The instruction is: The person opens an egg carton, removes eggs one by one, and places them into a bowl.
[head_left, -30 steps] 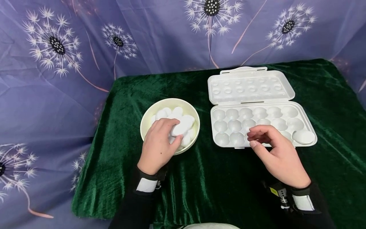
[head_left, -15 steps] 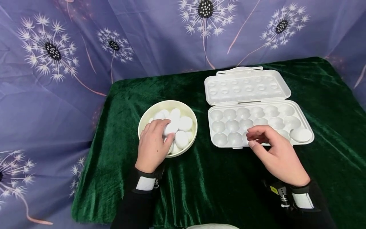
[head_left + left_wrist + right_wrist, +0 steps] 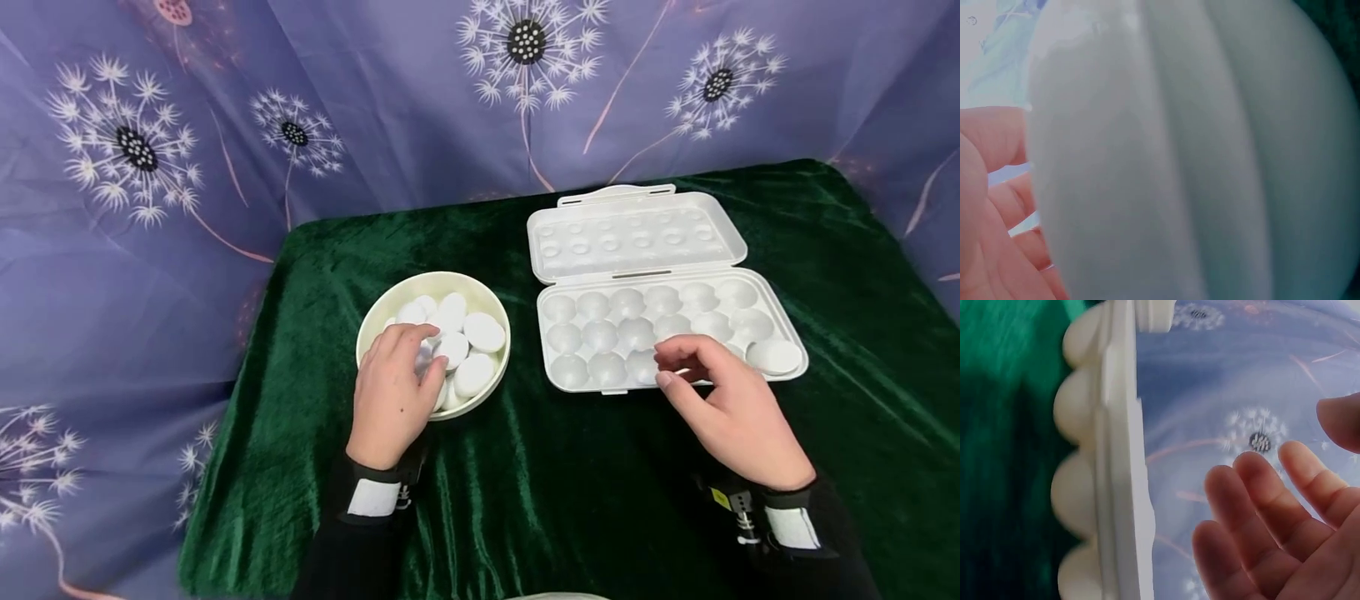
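My left hand (image 3: 390, 392) reaches over the near left rim of a cream bowl (image 3: 371, 325) holding several white eggs (image 3: 483, 332). Its thumb and index finger stand apart; an egg (image 3: 452, 350) lies just beyond their tips, apparently not gripped. In the left wrist view, the bowl's wall (image 3: 1110, 162) hides the fingertips, and part of the hand (image 3: 997, 219) shows at the left. My right hand (image 3: 731, 408) hovers at the front edge of a white egg carton (image 3: 551, 333), fingers loosely curved, holding nothing. One egg (image 3: 774, 357) sits in the carton's front right cup.
The carton's lid (image 3: 637, 237) is folded back behind the cups. Green velvet cloth (image 3: 517, 467) covers the table, including the strip between bowl and carton. A purple dandelion-print curtain (image 3: 420, 108) hangs behind. A pale rounded edge (image 3: 558, 596) shows at the bottom.
The left thumb and index finger have parted from the egg they were around, which now lies lower among the others. The right hand has stayed nearly in place. The head view has shifted slightly.
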The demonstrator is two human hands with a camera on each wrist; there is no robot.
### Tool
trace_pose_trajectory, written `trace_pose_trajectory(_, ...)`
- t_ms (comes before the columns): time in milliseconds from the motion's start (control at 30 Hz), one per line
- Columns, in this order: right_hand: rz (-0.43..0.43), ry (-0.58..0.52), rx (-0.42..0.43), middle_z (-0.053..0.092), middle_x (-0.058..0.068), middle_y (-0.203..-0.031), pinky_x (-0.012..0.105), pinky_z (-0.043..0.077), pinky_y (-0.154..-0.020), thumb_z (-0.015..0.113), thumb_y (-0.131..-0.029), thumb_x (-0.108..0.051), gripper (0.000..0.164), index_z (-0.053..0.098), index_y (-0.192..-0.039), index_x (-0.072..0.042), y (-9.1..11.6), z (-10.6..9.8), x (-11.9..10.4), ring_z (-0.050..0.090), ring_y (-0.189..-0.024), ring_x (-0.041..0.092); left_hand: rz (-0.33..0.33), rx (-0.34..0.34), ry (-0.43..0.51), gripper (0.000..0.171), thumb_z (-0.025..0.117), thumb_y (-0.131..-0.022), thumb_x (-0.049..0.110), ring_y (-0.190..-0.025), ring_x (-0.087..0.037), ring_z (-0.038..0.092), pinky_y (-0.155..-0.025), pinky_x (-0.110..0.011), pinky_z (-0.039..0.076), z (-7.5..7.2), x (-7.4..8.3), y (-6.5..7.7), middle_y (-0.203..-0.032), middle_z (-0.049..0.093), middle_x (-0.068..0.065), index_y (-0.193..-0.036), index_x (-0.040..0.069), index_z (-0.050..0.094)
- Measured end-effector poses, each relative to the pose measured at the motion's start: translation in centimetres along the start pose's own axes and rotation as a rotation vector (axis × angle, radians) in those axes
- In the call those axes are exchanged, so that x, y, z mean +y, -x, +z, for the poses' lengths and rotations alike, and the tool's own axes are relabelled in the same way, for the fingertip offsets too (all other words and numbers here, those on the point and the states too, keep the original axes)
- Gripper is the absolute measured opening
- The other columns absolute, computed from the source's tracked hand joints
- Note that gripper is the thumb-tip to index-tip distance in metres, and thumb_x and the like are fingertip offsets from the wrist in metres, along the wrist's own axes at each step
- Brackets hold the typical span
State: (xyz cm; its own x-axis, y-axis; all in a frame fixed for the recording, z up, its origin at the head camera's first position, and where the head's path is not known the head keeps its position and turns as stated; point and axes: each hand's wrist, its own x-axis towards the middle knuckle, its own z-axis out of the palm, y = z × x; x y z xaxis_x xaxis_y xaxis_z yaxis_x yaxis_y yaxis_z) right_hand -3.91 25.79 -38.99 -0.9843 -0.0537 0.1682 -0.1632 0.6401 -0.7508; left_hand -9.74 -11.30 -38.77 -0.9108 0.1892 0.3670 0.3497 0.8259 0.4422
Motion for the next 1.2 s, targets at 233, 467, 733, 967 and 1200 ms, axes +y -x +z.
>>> trace_pose_trajectory(233, 0.088, 0.146, 0.079, 0.068, 0.004, -0.113, 0.014, 0.042, -0.074, 0.065, -0.098, -0.023, 0.025, 0.066, -0.122, -0.014, -0.7, -1.4, 1.9, 0.058, -0.089, 0.0, 0.002, 0.009, 0.039, 0.03, 0.072, -0.091, 0.022, -0.113, -0.025, 0.057, -0.097, -0.047, 0.043, -0.9, 0.8, 0.7, -0.118, 0.062, -0.005, -0.119, 0.012, 0.069)
trace_pose_trajectory(467, 0.185, 0.305, 0.128, 0.061, 0.012, -0.11, 0.046, 0.043, -0.07, 0.063, -0.095, -0.023, 0.029, 0.066, -0.121, -0.009, -1.1, -2.2, 3.4, 0.064, -0.089, 0.029, 0.147, 0.018, 0.138, 0.029, 0.071, -0.09, 0.022, -0.111, -0.024, 0.06, -0.093, -0.043, 0.048, -0.4, 3.1, 1.7, -0.118, 0.063, -0.005, -0.117, 0.012, 0.07)
trace_pose_trajectory(733, 0.291, 0.392, 0.083, 0.049, 0.026, -0.13, 0.06, 0.041, -0.075, 0.059, -0.096, -0.024, 0.039, 0.06, -0.13, -0.004, -1.1, -4.0, 5.6, 0.05, -0.11, 0.041, 0.243, -0.029, 0.207, 0.026, 0.071, -0.091, 0.021, -0.108, -0.016, 0.061, -0.087, -0.037, 0.053, 1.7, 5.9, 1.6, -0.116, 0.063, 0.001, -0.116, 0.016, 0.07)
trace_pose_trajectory(967, 0.312, 0.457, -0.017, 0.048, 0.031, -0.13, 0.066, 0.042, -0.076, 0.065, -0.091, -0.022, 0.043, 0.06, -0.128, -0.001, -0.9, -4.5, 7.3, 0.05, -0.111, 0.049, 0.258, -0.11, 0.223, 0.027, 0.071, -0.092, 0.022, -0.105, -0.013, 0.061, -0.089, -0.033, 0.052, 3.0, 7.0, 1.9, -0.117, 0.061, 0.004, -0.119, 0.018, 0.069)
trace_pose_trajectory(1200, 0.343, 0.483, -0.041, 0.048, 0.032, -0.128, 0.067, 0.042, -0.076, 0.062, -0.089, -0.018, 0.042, 0.061, -0.127, -0.001, -0.8, -5.1, 7.9, 0.048, -0.111, 0.049, 0.239, -0.164, 0.244, 0.028, 0.072, -0.091, 0.023, -0.102, -0.01, 0.061, -0.084, -0.031, 0.052, 3.6, 7.5, 2.1, -0.115, 0.061, 0.007, -0.118, 0.021, 0.069)
